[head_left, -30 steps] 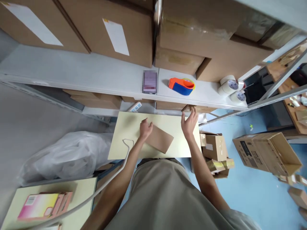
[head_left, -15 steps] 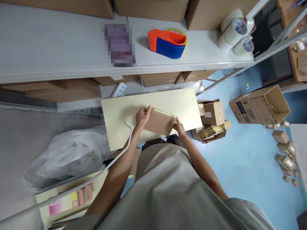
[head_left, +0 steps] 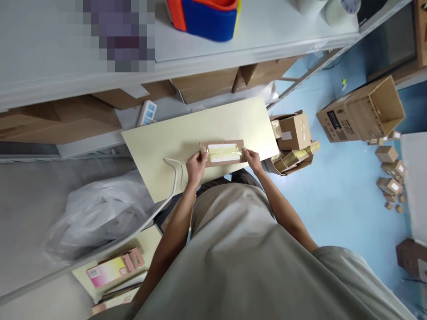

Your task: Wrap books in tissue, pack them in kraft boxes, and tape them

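Observation:
A small cardboard box [head_left: 213, 162] is held between my two hands above a pale yellow board [head_left: 230, 118]. Its upward side carries a white label and shiny, yellowish clear tape. My left hand [head_left: 196, 166] grips the left end, thumb on top. At the right end, my right hand [head_left: 252, 159] is closed on the box's edge. The fingers underneath are hidden. A white cable [head_left: 175, 178] lies on the board left of my left hand.
Above the board runs a grey shelf [head_left: 267, 49] with an orange-and-blue tape dispenser [head_left: 210, 20]. An open carton of taped boxes [head_left: 293, 133] stands at the right, with a larger open carton [head_left: 360, 111] beyond. A plastic bag [head_left: 100, 213] lies left.
The box has been turned in my hands, so its labelled, taped narrow side now faces up instead of the broad brown side. The view has shifted, and the shelf appears closer.

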Available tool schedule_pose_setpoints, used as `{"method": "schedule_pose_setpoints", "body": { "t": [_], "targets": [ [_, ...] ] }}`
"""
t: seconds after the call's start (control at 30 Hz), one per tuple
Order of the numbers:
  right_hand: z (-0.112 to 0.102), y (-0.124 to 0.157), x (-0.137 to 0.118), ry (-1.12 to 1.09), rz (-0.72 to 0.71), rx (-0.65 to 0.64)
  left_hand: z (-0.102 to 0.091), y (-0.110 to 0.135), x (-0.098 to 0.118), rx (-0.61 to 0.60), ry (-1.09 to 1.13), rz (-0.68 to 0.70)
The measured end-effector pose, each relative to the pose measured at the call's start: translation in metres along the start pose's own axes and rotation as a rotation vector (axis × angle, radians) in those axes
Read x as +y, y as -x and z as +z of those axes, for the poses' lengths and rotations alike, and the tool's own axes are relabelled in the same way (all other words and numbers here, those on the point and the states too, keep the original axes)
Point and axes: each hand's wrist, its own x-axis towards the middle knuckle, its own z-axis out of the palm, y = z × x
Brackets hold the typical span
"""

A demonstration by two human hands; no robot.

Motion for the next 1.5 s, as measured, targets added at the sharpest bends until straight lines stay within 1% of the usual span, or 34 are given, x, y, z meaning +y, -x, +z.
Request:
{"method": "schedule_pose_setpoints", "body": {
  "t": [0.07, 0.13, 0.3, 0.4, 0.5, 0.63, 0.7, 0.77, 0.87, 0.93, 1.0, 1.13, 1.27, 1.33, 1.4, 1.5],
  "targets": [
    [-0.001, -0.007, 0.000, -0.041, -0.005, -0.016, 0.000, -0.005, -0.006, -0.050, 0.009, -0.071],
    [-0.003, -0.011, -0.002, -0.071, 0.005, -0.071, -0.002, -0.011, -0.010, -0.109, -0.005, -0.110],
    [-0.006, -0.013, -0.007, -0.213, 0.080, -0.185, -0.006, -0.021, -0.014, -0.209, 0.014, -0.107],
    [-0.006, -0.009, -0.005, -0.247, 0.095, -0.218, -0.006, -0.018, -0.017, -0.208, -0.005, -0.089],
    [-0.005, -0.001, 0.004, -0.174, 0.068, -0.182, -0.007, -0.010, -0.021, -0.219, -0.004, -0.055],
    [-0.007, 0.015, 0.017, -0.061, -0.001, -0.094, -0.003, 0.002, -0.024, -0.322, -0.001, -0.031],
    [-0.014, 0.023, 0.024, -0.024, -0.016, -0.065, 0.003, 0.006, -0.022, -0.342, -0.017, -0.007],
    [-0.024, 0.031, 0.031, -0.033, -0.029, -0.046, 0.013, 0.009, -0.017, -0.343, -0.019, 0.029],
    [-0.042, 0.040, 0.046, -0.126, -0.030, -0.023, 0.035, 0.011, -0.008, -0.319, -0.048, 0.095],
    [-0.053, 0.043, 0.060, -0.180, 0.002, 0.009, 0.052, 0.012, -0.003, -0.279, -0.101, 0.141],
    [-0.062, 0.042, 0.075, -0.192, 0.042, 0.039, 0.070, 0.016, 0.000, -0.242, -0.165, 0.142],
    [-0.074, 0.029, 0.103, -0.117, 0.101, 0.043, 0.104, 0.026, -0.002, -0.188, -0.283, 0.030],
    [-0.085, 0.004, 0.122, -0.076, 0.104, -0.068, 0.126, 0.032, -0.001, -0.066, -0.343, -0.055],
    [-0.095, -0.011, 0.129, -0.095, 0.074, -0.125, 0.137, 0.037, 0.005, -0.003, -0.364, -0.109],
    [-0.109, -0.027, 0.137, -0.102, 0.043, -0.159, 0.151, 0.044, 0.016, 0.057, -0.378, -0.183],
    [-0.137, -0.046, 0.151, -0.081, 0.005, -0.181, 0.183, 0.060, 0.034, 0.129, -0.393, -0.273]
  ]
}}
